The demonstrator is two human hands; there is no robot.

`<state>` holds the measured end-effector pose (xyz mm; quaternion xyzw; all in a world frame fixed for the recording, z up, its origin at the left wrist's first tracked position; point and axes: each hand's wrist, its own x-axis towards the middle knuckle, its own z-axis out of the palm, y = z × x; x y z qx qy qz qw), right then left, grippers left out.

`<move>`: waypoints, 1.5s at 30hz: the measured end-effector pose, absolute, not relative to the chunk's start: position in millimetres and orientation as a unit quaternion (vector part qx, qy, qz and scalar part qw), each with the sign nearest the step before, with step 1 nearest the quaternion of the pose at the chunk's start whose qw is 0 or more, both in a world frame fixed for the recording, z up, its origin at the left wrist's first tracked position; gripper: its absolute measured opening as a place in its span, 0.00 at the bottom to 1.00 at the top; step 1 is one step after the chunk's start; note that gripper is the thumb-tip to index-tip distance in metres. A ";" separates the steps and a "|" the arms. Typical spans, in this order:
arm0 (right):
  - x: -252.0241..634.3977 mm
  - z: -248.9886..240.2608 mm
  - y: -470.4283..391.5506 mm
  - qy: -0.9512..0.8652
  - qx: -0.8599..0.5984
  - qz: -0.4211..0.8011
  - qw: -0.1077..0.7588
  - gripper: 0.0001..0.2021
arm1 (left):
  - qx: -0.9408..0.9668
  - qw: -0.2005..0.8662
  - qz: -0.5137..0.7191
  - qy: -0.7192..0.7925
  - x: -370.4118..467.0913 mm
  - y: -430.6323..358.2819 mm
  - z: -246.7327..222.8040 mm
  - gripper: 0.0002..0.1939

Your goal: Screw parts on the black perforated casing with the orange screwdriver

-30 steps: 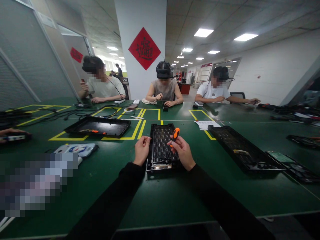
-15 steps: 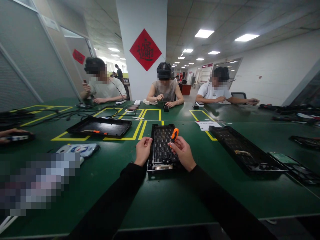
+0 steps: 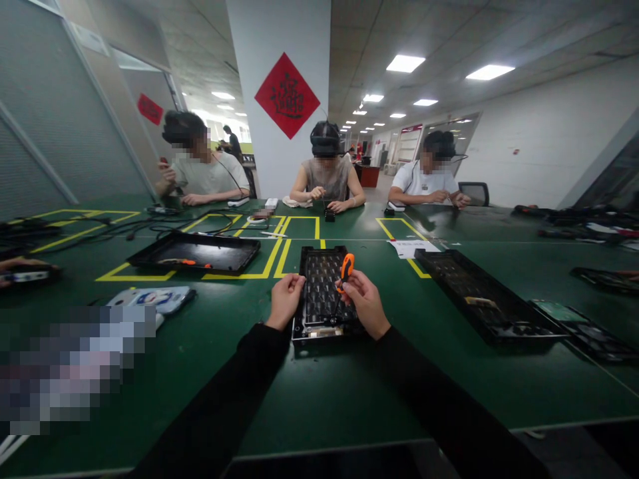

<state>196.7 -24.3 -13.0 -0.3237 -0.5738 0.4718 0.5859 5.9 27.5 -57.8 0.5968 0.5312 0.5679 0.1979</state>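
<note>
In front of me a black rectangular casing (image 3: 319, 279) with rows of small raised parts inside lies on the green table (image 3: 319, 392). My right hand (image 3: 367, 303) is closed around an orange-and-black screwdriver (image 3: 347, 267), held with its handle up. The thin shaft slants down toward the near end of the casing, where a metallic strip (image 3: 322, 331) shows. At the casing's left edge, my left hand (image 3: 286, 299) is closed with thumb and fingertips together. Whether it pinches the rim or some small part cannot be made out.
A shallow black tray (image 3: 194, 253) with orange items sits left. On the right lie a longer black casing (image 3: 489, 299), a white paper (image 3: 413, 249) and a green circuit board (image 3: 556, 311). A phone-like case (image 3: 170, 299) is nearer left. Several people sit across the table.
The whole view has shifted slightly. My hands and the screwdriver hold nearly the same pose over the casing. The person across on the right has drawn an outstretched arm in.
</note>
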 end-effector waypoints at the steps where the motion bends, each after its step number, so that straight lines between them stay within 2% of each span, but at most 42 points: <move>1: 196.3 -13.4 -24.2 -0.575 -0.323 0.471 0.586 0.16 | 0.596 0.200 0.568 0.530 5.8 27.7 -58.0 0.13; 11: 197.6 -14.6 -23.7 -0.608 -0.334 0.415 0.589 0.19 | 0.600 0.202 0.561 0.533 4.6 29.7 -61.0 0.13; 17: 195.9 -14.7 -22.7 -0.574 -0.321 0.452 0.603 0.22 | 0.602 0.199 0.565 0.529 4.8 27.2 -59.5 0.14; 21: 195.7 -11.8 -24.5 -0.571 -0.325 0.467 0.592 0.18 | 0.603 0.199 0.564 0.528 4.5 28.0 -60.2 0.15; 39: 197.3 -16.9 -20.1 -0.583 -0.309 0.460 0.594 0.22 | 0.613 0.185 0.543 0.544 3.2 30.5 -63.0 0.15; 45: 197.9 -13.8 -23.3 -0.583 -0.299 0.479 0.585 0.16 | 0.609 0.193 0.548 0.540 3.4 31.3 -64.1 0.15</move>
